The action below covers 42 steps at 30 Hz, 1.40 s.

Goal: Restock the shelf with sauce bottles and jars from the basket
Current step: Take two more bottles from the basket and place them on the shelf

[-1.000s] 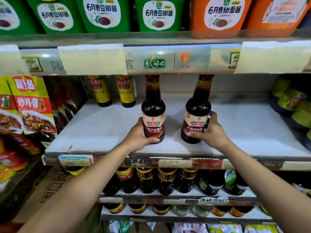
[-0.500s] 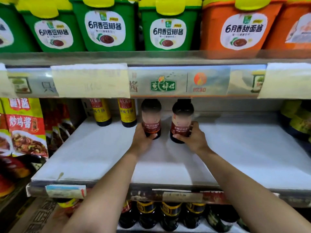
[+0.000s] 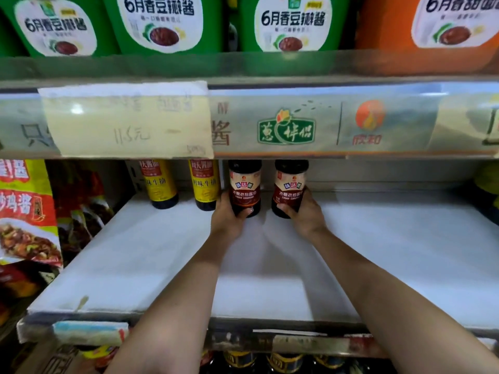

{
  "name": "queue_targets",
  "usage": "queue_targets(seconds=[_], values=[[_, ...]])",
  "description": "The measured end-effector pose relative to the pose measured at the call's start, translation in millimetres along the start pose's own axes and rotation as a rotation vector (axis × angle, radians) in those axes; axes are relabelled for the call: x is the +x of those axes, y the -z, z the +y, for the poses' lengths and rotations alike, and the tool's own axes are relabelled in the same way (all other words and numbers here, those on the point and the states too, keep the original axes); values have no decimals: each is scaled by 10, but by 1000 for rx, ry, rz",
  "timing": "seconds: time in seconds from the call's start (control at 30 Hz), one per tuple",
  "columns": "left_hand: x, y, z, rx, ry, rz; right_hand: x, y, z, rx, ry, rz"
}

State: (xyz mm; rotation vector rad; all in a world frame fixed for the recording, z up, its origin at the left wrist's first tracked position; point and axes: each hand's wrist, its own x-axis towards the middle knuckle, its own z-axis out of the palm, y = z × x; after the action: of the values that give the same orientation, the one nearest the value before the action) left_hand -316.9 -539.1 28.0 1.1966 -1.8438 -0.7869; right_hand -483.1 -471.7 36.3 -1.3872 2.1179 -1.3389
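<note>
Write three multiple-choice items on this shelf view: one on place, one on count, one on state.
1. Where do the two red-labelled bottles stand?
A. at the shelf's front edge
B. deep on the shelf, right of the yellow-labelled bottles
C. on the top shelf

2. How many yellow-labelled bottles stand beside them?
A. two
B. four
C. none

3. What are the hands doing?
A. hanging free
B. each gripping one bottle
C. both on one bottle

Key: B, the red-labelled bottles stand far back beside the yellow-labelled bottles; A, two show; B, the left hand and right hand each wrap a bottle.
</note>
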Motion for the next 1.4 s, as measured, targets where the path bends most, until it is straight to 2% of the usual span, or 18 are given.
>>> queue_targets(seconds=[0.37,1.2,1.4], values=[[84,-108,-8,57,140,56,41,-33,7,0,-52,30],[121,-145,-21,149,132,49,90,-90,69,21,-63,140],[77,-77,-16,18,117,-42,13,-26,62,102,-51,90]])
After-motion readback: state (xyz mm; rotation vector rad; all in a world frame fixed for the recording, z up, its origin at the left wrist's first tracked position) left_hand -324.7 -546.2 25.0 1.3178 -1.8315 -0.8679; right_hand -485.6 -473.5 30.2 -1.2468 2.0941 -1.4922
